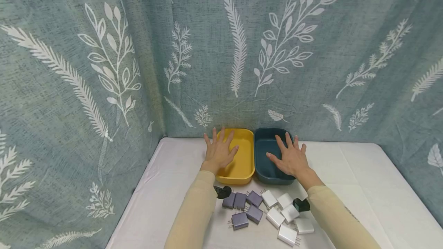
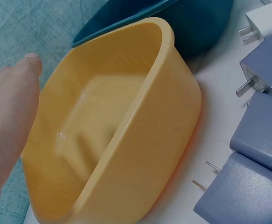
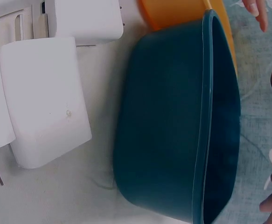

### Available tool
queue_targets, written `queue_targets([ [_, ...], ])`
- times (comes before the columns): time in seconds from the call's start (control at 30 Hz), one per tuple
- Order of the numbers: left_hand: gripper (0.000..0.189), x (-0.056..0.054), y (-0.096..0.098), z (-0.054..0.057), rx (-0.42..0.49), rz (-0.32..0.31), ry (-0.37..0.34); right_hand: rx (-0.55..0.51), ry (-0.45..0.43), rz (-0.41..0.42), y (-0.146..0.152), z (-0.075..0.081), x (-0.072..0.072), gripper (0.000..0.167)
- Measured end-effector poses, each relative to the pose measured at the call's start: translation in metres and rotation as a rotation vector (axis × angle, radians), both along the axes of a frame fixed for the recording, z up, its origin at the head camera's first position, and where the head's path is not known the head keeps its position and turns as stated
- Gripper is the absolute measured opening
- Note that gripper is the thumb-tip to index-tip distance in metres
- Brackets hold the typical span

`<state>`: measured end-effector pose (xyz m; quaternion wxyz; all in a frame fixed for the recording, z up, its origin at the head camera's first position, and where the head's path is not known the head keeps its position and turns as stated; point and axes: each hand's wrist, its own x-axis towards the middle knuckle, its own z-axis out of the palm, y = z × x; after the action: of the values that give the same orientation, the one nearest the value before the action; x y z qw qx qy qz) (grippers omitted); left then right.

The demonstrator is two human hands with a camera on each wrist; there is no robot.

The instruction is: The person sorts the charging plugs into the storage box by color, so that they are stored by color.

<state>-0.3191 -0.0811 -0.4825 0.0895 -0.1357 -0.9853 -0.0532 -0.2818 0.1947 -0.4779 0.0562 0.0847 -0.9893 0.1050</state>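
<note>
White-clothed counter (image 1: pixel 349 180): left hand (image 1: pixel 219 152), right hand (image 1: pixel 292 159) are splaying empty over yellow plastic tub (image 1: pixel 243 160), teal plastic tub (image 1: pixel 266 168); likely pre-pick, next needing boxy purple charger (image 1: pixel 240 201) pinched.

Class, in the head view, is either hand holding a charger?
No: the left hand and right hand are both spread, and the chargers lie on the table.

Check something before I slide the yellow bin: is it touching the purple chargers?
Apart: the left wrist view shows white cloth between the yellow bin and the prongs of the nearest purple chargers.
</note>
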Motion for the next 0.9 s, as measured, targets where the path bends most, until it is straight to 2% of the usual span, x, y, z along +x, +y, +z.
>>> queue_targets([
  [0.9, 0.061, 0.0018, -0.0013, -0.0025, 0.012, -0.013, 0.028, -0.004, 0.002, 0.003, 0.0031, -0.0015, 0.0034, 0.087],
])
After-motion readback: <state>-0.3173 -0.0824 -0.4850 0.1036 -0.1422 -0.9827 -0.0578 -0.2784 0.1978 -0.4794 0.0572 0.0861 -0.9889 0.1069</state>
